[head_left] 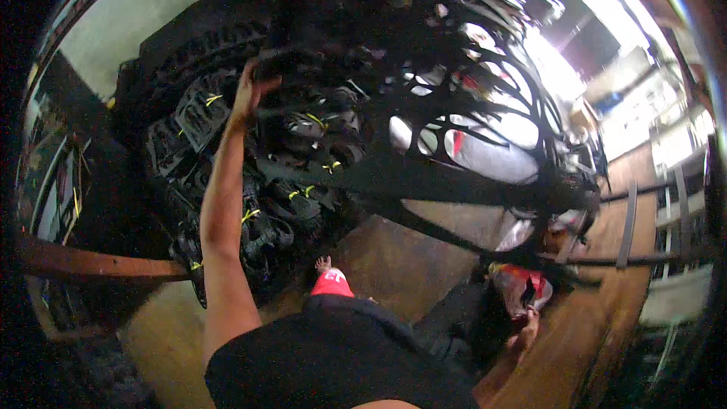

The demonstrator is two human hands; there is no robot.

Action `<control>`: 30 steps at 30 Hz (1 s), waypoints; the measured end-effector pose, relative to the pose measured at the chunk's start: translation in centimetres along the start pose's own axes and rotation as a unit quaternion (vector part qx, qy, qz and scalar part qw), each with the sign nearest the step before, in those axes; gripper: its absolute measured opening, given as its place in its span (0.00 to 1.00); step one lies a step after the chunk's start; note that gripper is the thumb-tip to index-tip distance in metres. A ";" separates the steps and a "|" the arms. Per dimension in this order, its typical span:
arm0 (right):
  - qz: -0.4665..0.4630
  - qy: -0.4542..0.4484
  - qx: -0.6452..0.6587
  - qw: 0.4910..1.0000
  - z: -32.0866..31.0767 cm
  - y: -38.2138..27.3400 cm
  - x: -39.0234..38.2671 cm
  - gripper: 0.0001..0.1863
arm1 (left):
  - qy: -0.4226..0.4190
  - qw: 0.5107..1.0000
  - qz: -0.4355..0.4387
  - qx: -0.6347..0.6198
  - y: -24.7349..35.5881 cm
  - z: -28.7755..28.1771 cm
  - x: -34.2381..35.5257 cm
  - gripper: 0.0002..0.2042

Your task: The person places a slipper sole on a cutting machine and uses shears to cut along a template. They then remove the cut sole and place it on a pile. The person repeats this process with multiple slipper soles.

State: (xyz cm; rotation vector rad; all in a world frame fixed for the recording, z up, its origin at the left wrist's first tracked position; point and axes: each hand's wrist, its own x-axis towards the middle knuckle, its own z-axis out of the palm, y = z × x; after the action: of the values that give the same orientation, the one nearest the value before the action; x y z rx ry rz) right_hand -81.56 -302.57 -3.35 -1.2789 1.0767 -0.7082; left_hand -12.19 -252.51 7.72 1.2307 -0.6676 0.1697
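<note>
Stacked tyres [227, 129] behind, left hand [248, 95] grips an upward-running black strap [318, 68]

wall [136, 23]: pale | floor [394, 257]: brown | daylight: bright, upper right | beam [91, 263]: wooden

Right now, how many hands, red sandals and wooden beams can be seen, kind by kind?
Hands: 2 (left hand, right hand)
Red sandal: 1
Wooden beam: 1
Total: 4
</note>
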 end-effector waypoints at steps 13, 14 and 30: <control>0.137 -0.368 -0.499 0.773 35.5 14.9 5.7 0.20 | 0.454 0.632 -0.485 0.399 -41.3 -37.7 -30.9 0.39; 0.133 -0.344 -0.522 0.769 34.1 16.7 5.8 0.20 | 0.470 0.660 -0.466 0.356 -42.5 -38.2 -31.6 0.40; 0.340 -0.326 -0.339 0.814 33.3 19.7 0.6 0.20 | 0.388 0.598 -0.658 0.242 -41.8 -48.7 -39.2 0.51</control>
State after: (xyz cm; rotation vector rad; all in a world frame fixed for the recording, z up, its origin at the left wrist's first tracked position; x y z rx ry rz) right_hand -53.55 -286.13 -24.37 -1.4133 1.1102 0.7016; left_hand -5.61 -213.87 -56.42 1.6870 1.2217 -0.3917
